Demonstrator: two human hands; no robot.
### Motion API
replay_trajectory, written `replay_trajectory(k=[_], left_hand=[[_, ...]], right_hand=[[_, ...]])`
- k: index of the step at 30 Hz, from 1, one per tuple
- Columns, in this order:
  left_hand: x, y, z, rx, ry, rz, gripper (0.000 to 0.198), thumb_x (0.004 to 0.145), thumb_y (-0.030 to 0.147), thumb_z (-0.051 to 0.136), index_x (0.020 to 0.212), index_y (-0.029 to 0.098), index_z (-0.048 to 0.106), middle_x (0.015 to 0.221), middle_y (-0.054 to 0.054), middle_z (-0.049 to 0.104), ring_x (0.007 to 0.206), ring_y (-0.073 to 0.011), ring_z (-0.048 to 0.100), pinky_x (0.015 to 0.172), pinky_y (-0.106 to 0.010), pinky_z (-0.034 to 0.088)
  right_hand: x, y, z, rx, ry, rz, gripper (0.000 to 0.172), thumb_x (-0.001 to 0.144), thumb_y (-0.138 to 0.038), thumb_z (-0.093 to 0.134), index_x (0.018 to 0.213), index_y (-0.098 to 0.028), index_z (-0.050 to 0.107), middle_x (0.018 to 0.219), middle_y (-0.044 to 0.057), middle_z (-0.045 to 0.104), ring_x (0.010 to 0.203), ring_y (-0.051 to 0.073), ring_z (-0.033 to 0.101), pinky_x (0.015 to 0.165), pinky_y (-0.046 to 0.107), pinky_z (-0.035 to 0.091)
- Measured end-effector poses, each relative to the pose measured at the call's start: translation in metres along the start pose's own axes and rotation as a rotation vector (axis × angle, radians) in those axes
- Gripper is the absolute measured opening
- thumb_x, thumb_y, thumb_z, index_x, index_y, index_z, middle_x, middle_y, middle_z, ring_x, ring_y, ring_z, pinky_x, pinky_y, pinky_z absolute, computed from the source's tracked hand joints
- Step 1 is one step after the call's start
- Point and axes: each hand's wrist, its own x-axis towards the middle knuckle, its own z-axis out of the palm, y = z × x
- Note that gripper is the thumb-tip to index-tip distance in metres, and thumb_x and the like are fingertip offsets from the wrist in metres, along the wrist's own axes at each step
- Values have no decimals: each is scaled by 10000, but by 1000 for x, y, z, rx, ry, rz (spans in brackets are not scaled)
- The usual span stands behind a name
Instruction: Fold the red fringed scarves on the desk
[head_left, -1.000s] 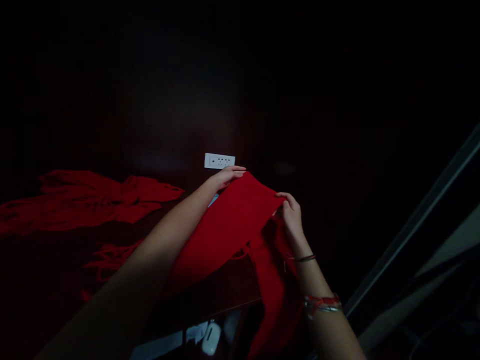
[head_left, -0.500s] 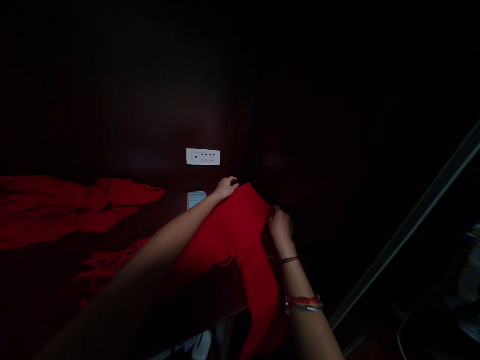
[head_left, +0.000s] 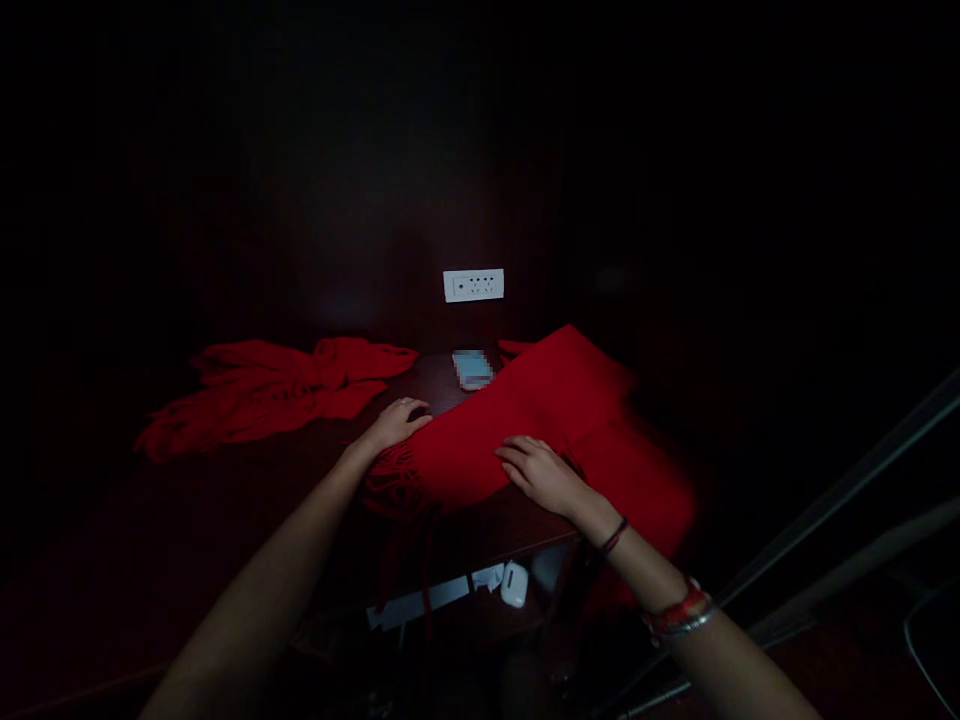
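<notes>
A red fringed scarf (head_left: 480,440) lies spread over the dark table, its fringe pointing left and its right part dropping past the table's edge. My left hand (head_left: 401,422) rests at the scarf's upper left edge, by the fringe, with the thumb apart from the fingers. Flat on the lower edge of the cloth lies my right hand (head_left: 540,470), fingers stretched out. Neither hand grips the fabric. A second red scarf (head_left: 285,390), bunched and tied or twisted near its middle, lies farther left.
Behind the scarf lies a phone (head_left: 472,370), close to its upper edge. A white socket panel (head_left: 474,286) sits on the dark wall. Under the tabletop, a shelf holds a white rounded case (head_left: 514,584) and papers (head_left: 427,602). The surroundings are very dark.
The view has shifted left. My left hand has moved from the scarf's far corner to its fringed end; my right hand has left the right edge and now lies flat on the cloth.
</notes>
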Motion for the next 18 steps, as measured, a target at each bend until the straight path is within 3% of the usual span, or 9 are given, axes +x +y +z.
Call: replay_trajectory(k=[6, 14, 18], left_hand=[[-3, -8, -12, -158, -136, -148, 395, 657, 517, 429, 782, 179, 590, 694, -10, 578, 641, -138, 511, 558, -200, 363], [-9, -16, -16, -357, -310, -66, 322, 564, 477, 540, 626, 160, 552, 591, 33, 521, 579, -104, 463, 519, -178, 324], [-9, -14, -17, -429, -252, -117, 275, 568, 427, 542, 609, 161, 485, 524, 58, 443, 500, -80, 407, 467, -179, 294]], right_hand=[[-3, -3, -5, 48, 25, -94, 300, 801, -286, 381, 1048, -163, 498, 971, 71, 542, 959, 141, 449, 861, 310, 327], [-2, -18, -20, -27, -60, -366, 286, 820, -273, 342, 1006, -145, 519, 940, 75, 552, 939, 142, 455, 844, 306, 331], [7, -38, -26, -110, -113, -461, 316, 806, -313, 370, 1044, -140, 483, 936, 82, 549, 940, 157, 451, 801, 303, 355]])
